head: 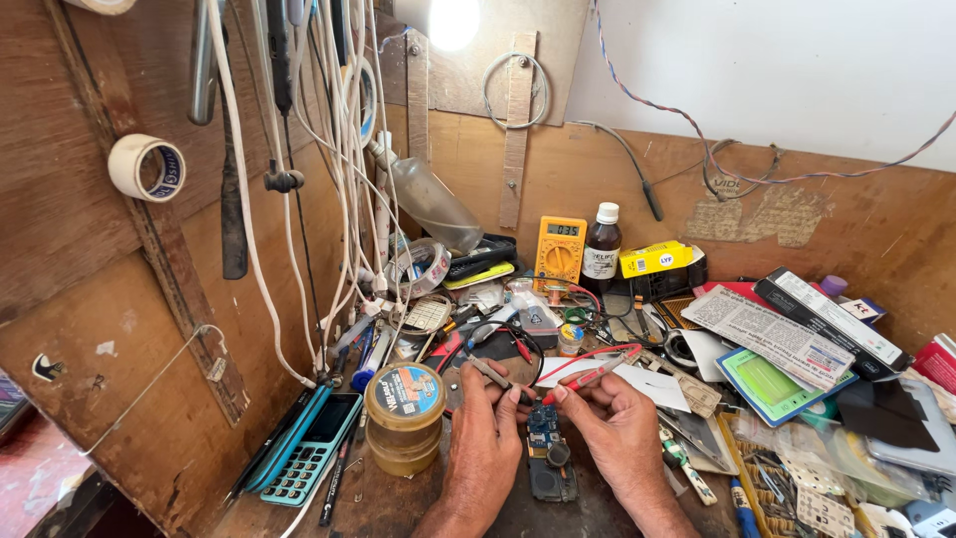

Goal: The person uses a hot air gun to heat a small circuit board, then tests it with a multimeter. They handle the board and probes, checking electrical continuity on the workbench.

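On a cluttered wooden workbench (398,498), left hand (485,438) fingers pinch a black probe (490,376), right hand (615,426) fingers a red probe (590,377).

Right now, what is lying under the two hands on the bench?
Under the left hand and right hand lies an opened phone, its blue circuit board exposed. The probe tips touching it are hidden by the fingers.

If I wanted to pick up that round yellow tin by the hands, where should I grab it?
Grab the round tin by its curved side wall, coming from the front. Its lid is flat and wide, so the sides give more grip. The left hand sits close on its right and the blue phone on its left.
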